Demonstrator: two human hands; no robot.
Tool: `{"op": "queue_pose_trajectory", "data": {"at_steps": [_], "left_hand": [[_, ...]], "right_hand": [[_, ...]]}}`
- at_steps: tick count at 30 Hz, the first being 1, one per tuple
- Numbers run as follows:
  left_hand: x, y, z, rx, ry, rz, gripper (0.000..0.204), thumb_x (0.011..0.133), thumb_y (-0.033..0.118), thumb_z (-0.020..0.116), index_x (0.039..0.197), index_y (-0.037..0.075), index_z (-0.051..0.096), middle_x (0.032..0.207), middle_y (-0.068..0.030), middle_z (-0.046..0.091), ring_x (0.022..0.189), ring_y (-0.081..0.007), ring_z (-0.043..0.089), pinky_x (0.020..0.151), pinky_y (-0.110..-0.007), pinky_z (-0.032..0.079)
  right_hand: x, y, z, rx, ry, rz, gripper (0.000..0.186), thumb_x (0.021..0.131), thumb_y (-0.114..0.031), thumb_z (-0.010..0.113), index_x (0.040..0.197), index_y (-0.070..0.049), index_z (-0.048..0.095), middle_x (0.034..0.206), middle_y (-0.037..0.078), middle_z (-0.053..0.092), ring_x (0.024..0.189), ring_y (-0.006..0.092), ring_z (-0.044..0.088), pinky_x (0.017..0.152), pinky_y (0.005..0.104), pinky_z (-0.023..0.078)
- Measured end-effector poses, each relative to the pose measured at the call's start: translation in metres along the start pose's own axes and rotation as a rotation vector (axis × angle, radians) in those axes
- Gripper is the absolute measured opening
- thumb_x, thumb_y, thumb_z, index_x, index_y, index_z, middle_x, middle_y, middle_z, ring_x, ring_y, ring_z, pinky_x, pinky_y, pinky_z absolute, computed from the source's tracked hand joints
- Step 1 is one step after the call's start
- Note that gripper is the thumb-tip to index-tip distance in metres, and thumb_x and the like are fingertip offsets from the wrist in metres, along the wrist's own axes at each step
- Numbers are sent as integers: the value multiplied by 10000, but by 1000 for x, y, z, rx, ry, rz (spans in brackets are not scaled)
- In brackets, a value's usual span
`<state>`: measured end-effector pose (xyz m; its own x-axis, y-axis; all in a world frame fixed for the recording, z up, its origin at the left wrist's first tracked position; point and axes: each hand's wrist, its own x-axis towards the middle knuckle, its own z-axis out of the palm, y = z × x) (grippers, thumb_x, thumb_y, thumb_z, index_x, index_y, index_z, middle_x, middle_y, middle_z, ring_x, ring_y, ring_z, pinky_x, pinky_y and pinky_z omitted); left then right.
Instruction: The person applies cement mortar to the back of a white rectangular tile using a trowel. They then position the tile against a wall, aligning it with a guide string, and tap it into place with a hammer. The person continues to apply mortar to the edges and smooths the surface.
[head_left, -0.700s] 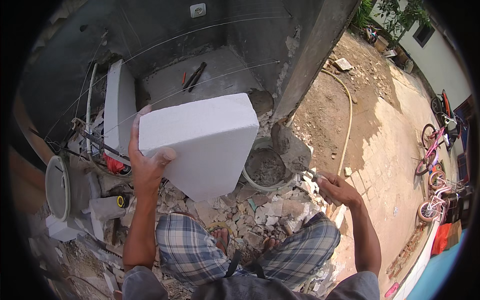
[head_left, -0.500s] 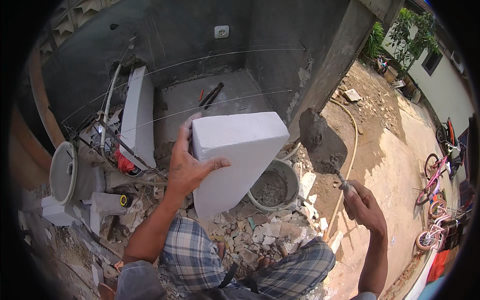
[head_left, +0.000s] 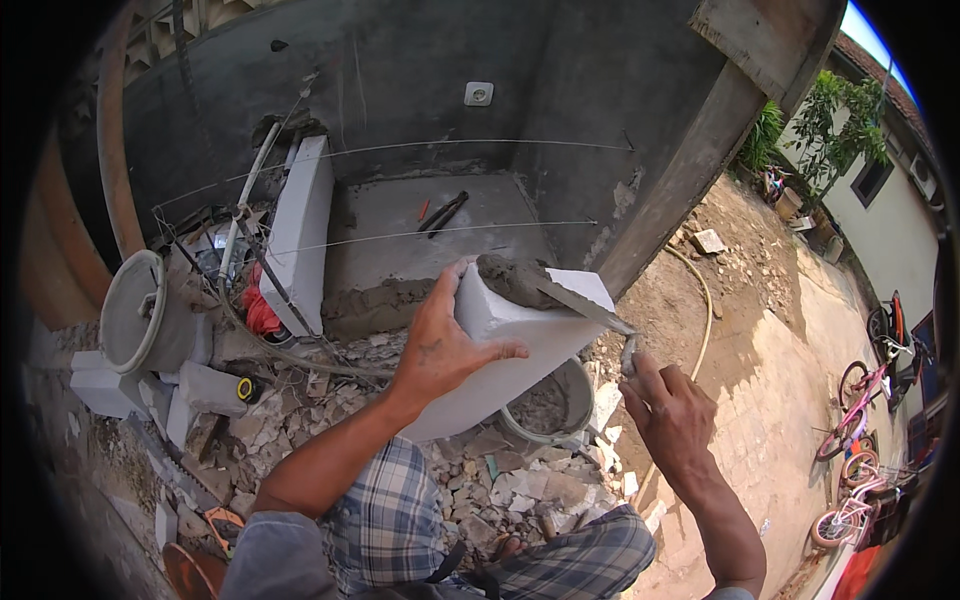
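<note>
At the centre, the left hand [head_left: 440, 350] grips the block [head_left: 510, 375], probably to hold it steady under the mortar [head_left: 508, 280]; at right, the right hand [head_left: 675, 415] has its grip closed around the trowel [head_left: 590, 310].

Building site at home: rubble [head_left: 535, 485], mortar bucket [head_left: 578, 388], bare grey wall [head_left: 400, 90] with socket [head_left: 479, 94], bicycles [head_left: 866, 395] in yard [head_left: 760, 400].

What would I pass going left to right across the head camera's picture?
Pale bucket, tape measure, standing white block, person's left grip on a second white block, right grip on a trowel, bicycles.
</note>
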<state>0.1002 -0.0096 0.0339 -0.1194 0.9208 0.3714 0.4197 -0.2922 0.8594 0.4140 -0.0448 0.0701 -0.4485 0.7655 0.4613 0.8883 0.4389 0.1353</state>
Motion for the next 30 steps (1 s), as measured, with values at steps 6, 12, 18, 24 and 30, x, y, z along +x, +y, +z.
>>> {"op": "queue_pose_trajectory", "data": {"at_steps": [6,12,18,24,30], "left_hand": [[2,-3,-6,-5,-48,-74,1163,617,344,1039,1535,-9,419,1369,-250,615,1271,-340,637,1066,-430,528],[0,-13,-5,-42,-50,-65,1155,618,335,1033,1527,-16,414,1375,-254,613,1264,-349,638,1070,-437,522],[1,-17,0,-37,-59,-15,1118,620,240,1039,1516,18,408,1383,-202,596,1278,-305,622,1091,-419,524],[-7,-13,-5,-43,-49,-31,1130,609,287,1048,1512,30,419,1353,-205,618,1255,-306,635,1078,-424,527],[-16,-15,-9,-104,-61,-15,1123,593,348,1059,1482,32,449,1322,-194,640,1213,-291,661,1047,-411,540]], "right_hand": [[-15,14,-6,71,-40,-20,422,874,-298,851,1250,-164,712,794,52,616,689,236,686,587,383,539],[-36,26,2,401,-61,290,411,892,-256,823,1264,-107,728,902,133,734,777,309,744,693,420,591],[-38,7,48,233,42,347,440,911,-244,818,1305,-93,695,903,144,691,769,335,710,679,431,562],[-75,4,90,65,248,228,427,829,-224,888,1201,-122,705,894,67,646,753,253,646,626,393,507],[-111,31,56,90,213,237,444,766,-198,924,1156,-109,731,895,77,688,738,255,680,625,383,536]]}}
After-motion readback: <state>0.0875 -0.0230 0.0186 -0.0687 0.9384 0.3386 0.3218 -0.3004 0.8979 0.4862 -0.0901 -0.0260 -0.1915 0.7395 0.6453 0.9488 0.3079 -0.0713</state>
